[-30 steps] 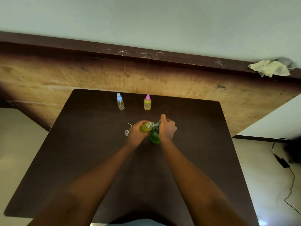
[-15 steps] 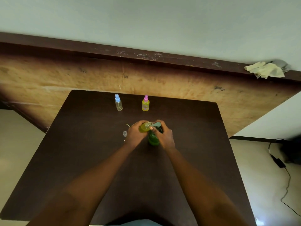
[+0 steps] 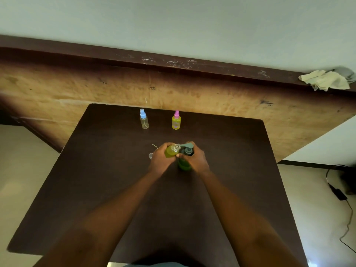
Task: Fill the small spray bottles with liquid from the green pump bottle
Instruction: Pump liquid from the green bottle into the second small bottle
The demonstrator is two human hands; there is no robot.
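A dim room with a dark brown tabletop (image 3: 115, 189) pushed up against a worn wooden panel (image 3: 77, 93).

The panel is yellowish plywood, scuffed and marked, darker toward its edges, and capped by a dark brown ledge (image 3: 96, 56) with scratched, flaking paint. Above the ledge rises a plain pale grey-green wall (image 3: 173, 22). At the far right end of the ledge lies a crumpled pale yellow cloth (image 3: 325, 80). Pale tiled floor (image 3: 19, 160) shows on both sides of the tabletop; on the right side a black cable (image 3: 346, 214) with a small adapter block trails across it, beside a dark skirting strip (image 3: 304, 164).
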